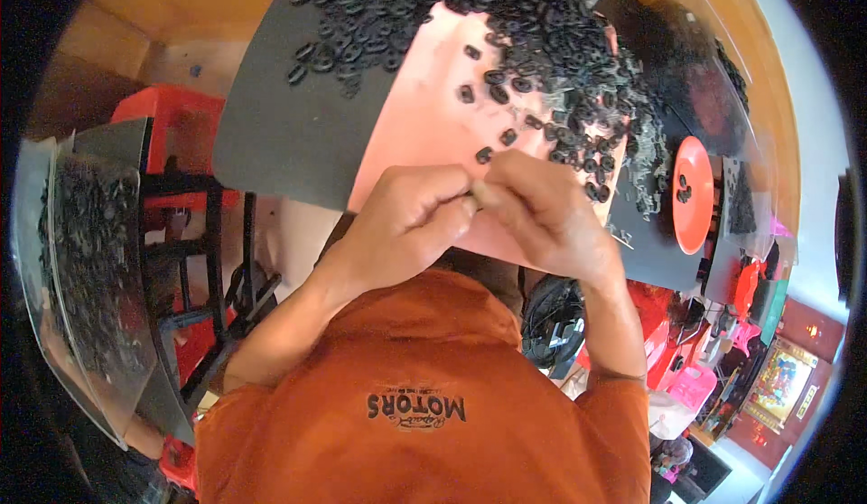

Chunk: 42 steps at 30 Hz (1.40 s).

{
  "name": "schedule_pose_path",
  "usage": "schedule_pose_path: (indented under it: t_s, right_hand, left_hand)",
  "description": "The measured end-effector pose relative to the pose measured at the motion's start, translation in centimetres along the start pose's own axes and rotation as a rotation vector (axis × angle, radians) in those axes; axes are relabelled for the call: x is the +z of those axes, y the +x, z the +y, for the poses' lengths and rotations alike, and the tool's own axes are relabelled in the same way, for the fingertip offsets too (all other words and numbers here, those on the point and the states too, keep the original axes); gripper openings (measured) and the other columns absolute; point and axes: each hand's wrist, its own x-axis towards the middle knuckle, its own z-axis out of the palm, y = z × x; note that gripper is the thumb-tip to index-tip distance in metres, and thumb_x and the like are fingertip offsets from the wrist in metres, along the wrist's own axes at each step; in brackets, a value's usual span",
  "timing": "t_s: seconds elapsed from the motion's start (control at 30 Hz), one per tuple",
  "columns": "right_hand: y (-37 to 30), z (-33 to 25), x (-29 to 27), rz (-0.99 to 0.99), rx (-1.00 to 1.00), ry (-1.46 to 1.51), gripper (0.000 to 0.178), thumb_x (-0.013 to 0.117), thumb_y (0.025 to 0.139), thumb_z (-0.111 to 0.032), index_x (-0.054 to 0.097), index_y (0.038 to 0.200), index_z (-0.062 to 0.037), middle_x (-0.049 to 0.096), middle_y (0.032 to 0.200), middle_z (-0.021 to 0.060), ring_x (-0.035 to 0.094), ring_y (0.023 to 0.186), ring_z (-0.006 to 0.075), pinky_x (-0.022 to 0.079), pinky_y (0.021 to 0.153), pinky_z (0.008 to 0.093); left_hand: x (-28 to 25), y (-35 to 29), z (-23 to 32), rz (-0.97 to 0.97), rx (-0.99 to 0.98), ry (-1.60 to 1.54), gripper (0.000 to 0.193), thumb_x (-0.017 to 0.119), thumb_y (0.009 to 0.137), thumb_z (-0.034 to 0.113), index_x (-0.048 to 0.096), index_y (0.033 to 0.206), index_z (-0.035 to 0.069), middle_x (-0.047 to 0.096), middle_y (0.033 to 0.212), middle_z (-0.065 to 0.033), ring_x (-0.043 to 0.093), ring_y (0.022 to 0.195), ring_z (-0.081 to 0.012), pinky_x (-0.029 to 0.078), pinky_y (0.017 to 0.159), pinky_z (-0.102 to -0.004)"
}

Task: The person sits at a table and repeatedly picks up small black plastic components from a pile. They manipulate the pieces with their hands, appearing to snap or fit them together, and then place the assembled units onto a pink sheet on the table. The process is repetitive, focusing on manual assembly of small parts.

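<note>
My left hand (406,219) and my right hand (546,210) meet fingertip to fingertip above the near edge of a pink board (411,134). Both are closed in a pinch. Whatever lies between the fingertips is too small and hidden to name. Just beyond my knuckles, a small black oval ring-like part (485,154) rests on the board. Several similar pieces are scattered there, and a large heap of black parts (533,16) covers the board's far side.
Clear plastic scraps (646,161) lie right of the board. On the dark table (289,134), a red oval plate (693,219) holds a few black pieces. A red stool (167,107) stands at left, near a transparent-sided container (99,269) of dark parts.
</note>
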Motion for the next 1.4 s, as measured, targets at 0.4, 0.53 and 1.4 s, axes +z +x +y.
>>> schedule_pose_path:
  t_s: [0.4, 0.53, 1.4]
  right_hand:
    - [-1.7, 0.1, -0.8, 0.005, -0.156, 0.151, 0.023, 0.051, 0.091, -0.022, 0.049, 0.082, -0.0011, 0.05, 0.07, 0.0154, 0.053, 0.065, 0.0367, 0.041, 0.058, 0.0433]
    - [-2.3, -0.1, -0.8, 0.009, -0.16, 0.125, 0.024, 0.049, 0.092, -0.021, 0.047, 0.079, -0.0006, 0.048, 0.07, 0.0148, 0.052, 0.064, 0.0368, 0.041, 0.057, 0.0435]
    - [-9.6, -0.3, -3.9, 0.928, 0.005, -0.154, 0.006, 0.055, 0.088, -0.004, 0.057, 0.091, 0.0011, 0.059, 0.081, 0.0038, 0.053, 0.064, 0.0084, 0.044, 0.054, 0.0225]
  left_hand:
    - [0.4, -0.5, 3.4, -0.06, -0.175, 0.099, 0.022, 0.047, 0.086, 0.01, 0.061, 0.09, -0.007, 0.055, 0.066, -0.0036, 0.049, 0.057, -0.0089, 0.039, 0.052, -0.0226]
    - [0.5, -0.8, 3.1, -0.099, -0.125, 0.108, 0.022, 0.046, 0.085, 0.008, 0.061, 0.091, -0.007, 0.056, 0.067, -0.0042, 0.049, 0.057, -0.0086, 0.04, 0.053, -0.0217]
    - [1.7, -2.0, 2.4, 0.106, 0.053, -0.045, 0.015, 0.046, 0.078, 0.003, 0.048, 0.065, -0.003, 0.045, 0.059, -0.0028, 0.04, 0.049, -0.0079, 0.032, 0.045, -0.0222]
